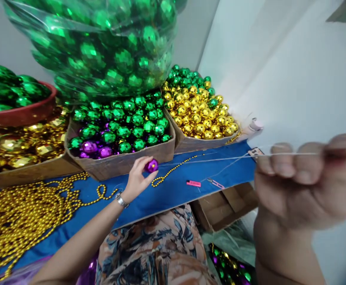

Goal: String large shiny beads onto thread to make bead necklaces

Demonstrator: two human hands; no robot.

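My left hand [139, 176] pinches a shiny purple ball [151, 166] just in front of the box of green balls. At the right, close to the camera and slightly blurred, my right hand [300, 182] is closed in a fist around a thin clear thread [220, 158]. This thread runs taut from the fist leftward toward the purple ball. A short strand of small gold beads [173, 170] lies on the blue cloth beside the ball. The far end of the thread inside my right fist is hidden.
Cardboard boxes of green and purple balls [124, 130] and gold balls [199, 118] line the back, below a bag of green balls [107, 51]. Gold bead chains [33, 213] heap at left. A pink lighter [193, 183] and thread snips [216, 183] lie on the blue cloth [161, 200].
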